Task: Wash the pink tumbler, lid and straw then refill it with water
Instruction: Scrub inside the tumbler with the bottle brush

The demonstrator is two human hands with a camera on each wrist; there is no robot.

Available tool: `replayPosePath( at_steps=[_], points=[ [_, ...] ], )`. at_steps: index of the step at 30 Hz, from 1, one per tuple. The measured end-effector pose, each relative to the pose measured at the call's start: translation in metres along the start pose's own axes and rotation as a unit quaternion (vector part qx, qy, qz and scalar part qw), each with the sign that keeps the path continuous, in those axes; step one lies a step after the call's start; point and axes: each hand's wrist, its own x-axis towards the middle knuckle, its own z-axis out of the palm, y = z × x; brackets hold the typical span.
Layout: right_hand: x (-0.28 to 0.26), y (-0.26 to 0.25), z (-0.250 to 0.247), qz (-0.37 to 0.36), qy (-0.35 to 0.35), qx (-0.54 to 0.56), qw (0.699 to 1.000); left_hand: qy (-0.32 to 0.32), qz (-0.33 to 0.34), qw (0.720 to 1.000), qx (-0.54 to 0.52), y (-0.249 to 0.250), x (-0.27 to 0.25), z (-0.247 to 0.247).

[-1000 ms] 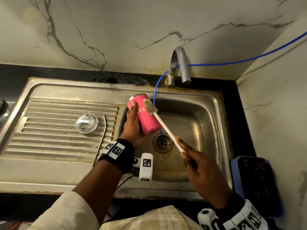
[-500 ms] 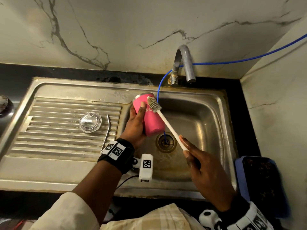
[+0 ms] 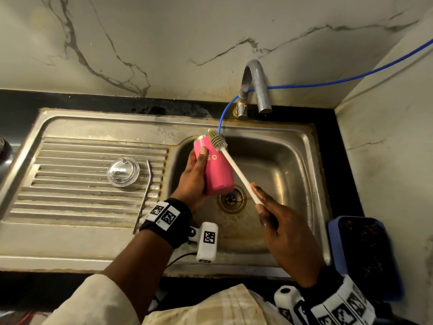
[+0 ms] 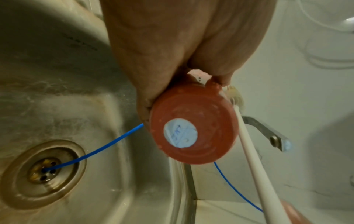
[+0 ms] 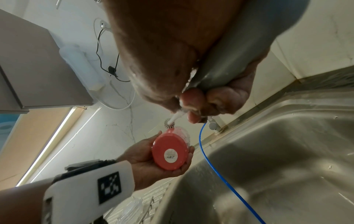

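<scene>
Head view: left hand [image 3: 192,184] grips smooth pink tumbler [image 3: 216,170] (cylindrical).

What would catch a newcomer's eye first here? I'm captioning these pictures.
The pink tumbler, tilted over the sink basin in the left hand, with the brush from the right hand against its side. Then the blue tube running into the drain.

Pink tumbler [image 3: 216,171] side: white letters "SO", rest hidden.
</scene>
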Motion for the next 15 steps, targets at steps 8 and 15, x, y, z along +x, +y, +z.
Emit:
replayPosePath(
  at_steps=[8, 15],
  points=[
    [-0.011, 0.006, 0.006, -0.002, -0.019, -0.015, 1.000, 0.035, 0.034, 0.997, -0.056, 0.003, 0.008, -0.006],
    [0.005, -0.007, 0.010, 0.006, 0.025, -0.018, 1.000, 0.031, 0.019, 0.999, 0.011, -0.001, -0.003, 0.009]
  ],
)
